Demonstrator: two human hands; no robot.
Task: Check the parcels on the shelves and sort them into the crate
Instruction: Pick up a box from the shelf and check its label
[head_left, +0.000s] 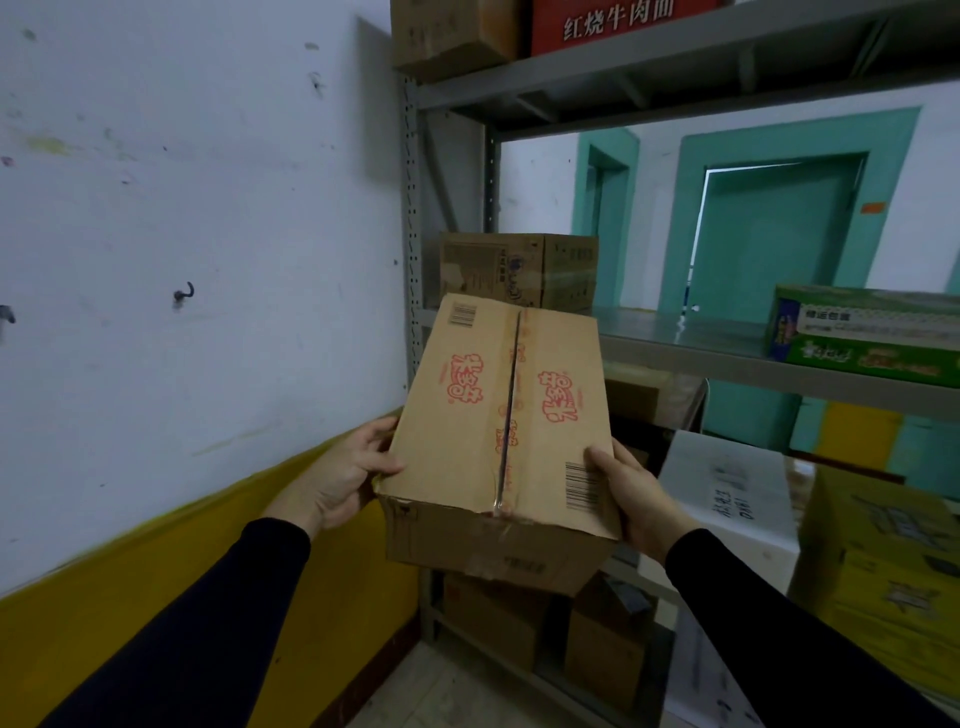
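The cardboard parcel (506, 431) ran lengthwise away from the person — left hand (347, 475) and right hand (631, 493) gripped its near corners, equally close

I read "红烧牛肉面" in white on the red carton (618, 23), top of frame; other boxes' print stays illegible to me.

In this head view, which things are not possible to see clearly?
- Crate: not in the head view.
- Carton underside: hidden by its own body; left hand and right hand fingers go beneath.
- White box writing: blurred.
- Red box: cut by top edge.
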